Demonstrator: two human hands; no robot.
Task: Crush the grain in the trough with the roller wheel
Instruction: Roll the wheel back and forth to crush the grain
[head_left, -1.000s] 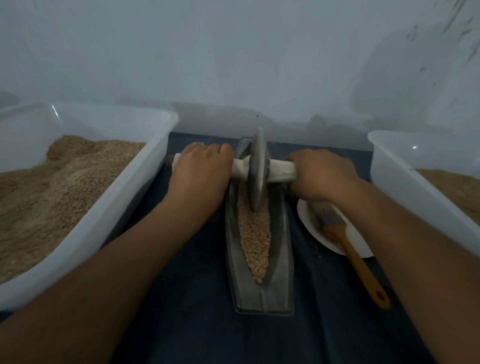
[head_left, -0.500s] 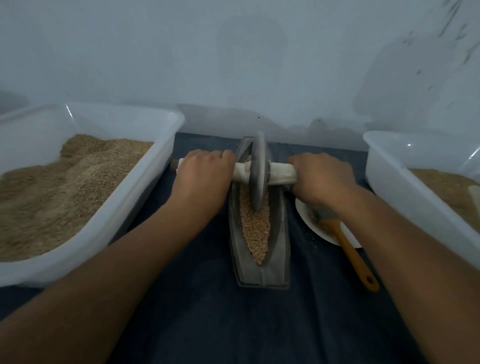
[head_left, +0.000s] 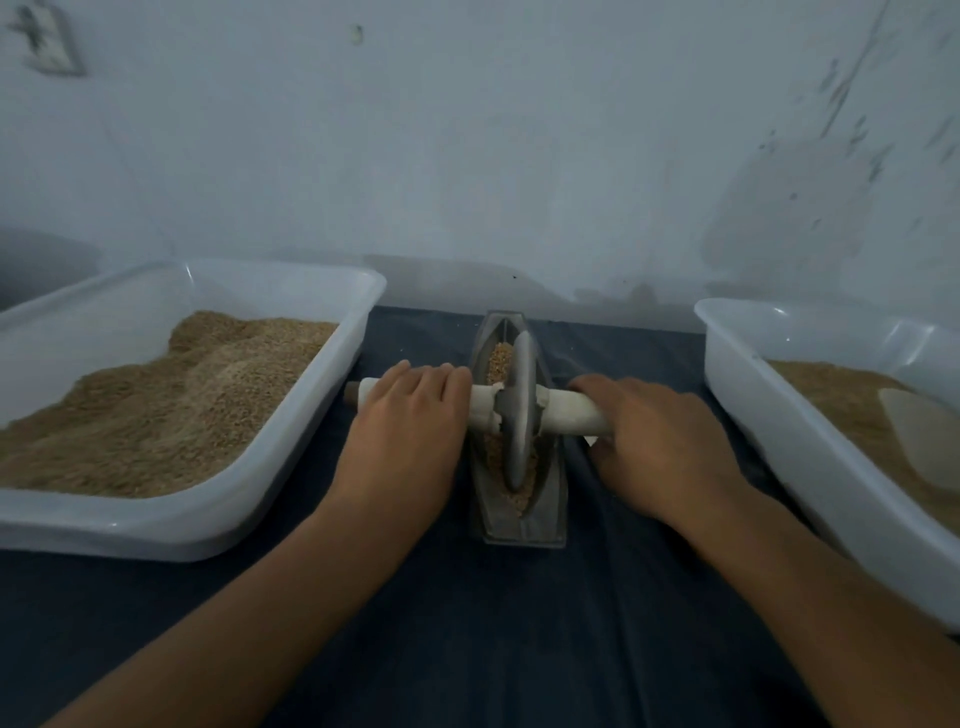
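Grey metal meets grain (head_left: 497, 358) as a person works a roller wheel (head_left: 521, 410) set upright in a narrow boat-shaped trough (head_left: 552, 512) on a dark blue cloth (head_left: 467, 623), the trough standing lengthwise at the middle of the cloth, its far tip near the back edge by a pale wall (head_left: 467, 130). The wheel sits in the near half of the trough, its rim down in the tan kernels, with more grain visible beyond it. A white-wrapped axle handle (head_left: 569, 413) runs through the wheel from side to side. The left hand (head_left: 408, 421) lies over the left end of the handle, fingers curled down around it; the right hand (head_left: 657, 441) grasps the right end the same way. At the cloth's left edge a white plastic tub (head_left: 249, 519) holds a heap of tan grain; at the right edge a second white tub (head_left: 810, 447) holds a lower layer of the same and a pale scoop (head_left: 919, 436), partly cut off by the frame.
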